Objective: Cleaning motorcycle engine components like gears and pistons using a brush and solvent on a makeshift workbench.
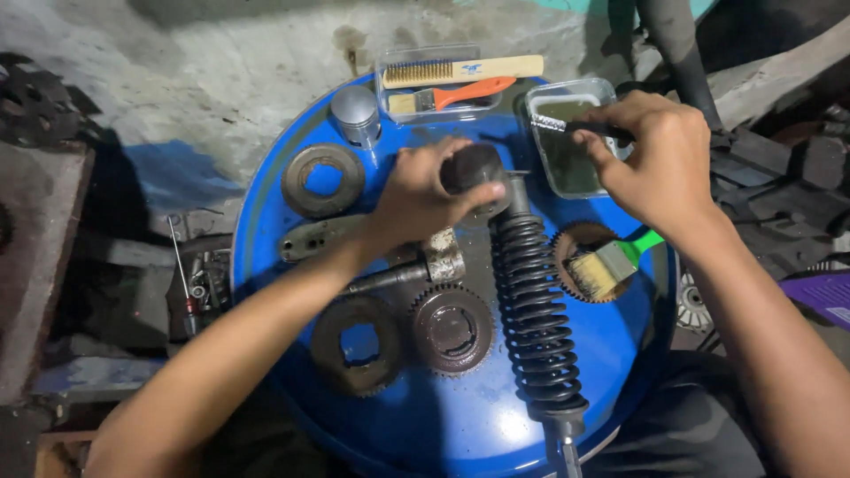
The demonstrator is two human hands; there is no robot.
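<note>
Shock absorber (pixel 531 301) lies along the middle of the blue drum lid (pixel 460 425); my left hand (pixel 416 199) closes around its dark top mount, steadying it. My right hand (pixel 660 155) pinches a small brush (pixel 567 127) over the clear tub of murky liquid (pixel 567 164) at the far edge. I judge I'm loading the brush; next it must reach the mount without dripping.

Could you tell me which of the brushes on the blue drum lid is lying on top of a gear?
The green-handled paintbrush: its pale bristles rest on the rusty toothed gear. The orange-handled paintbrush and wooden wire brush lie on a clear plastic tray.
</note>
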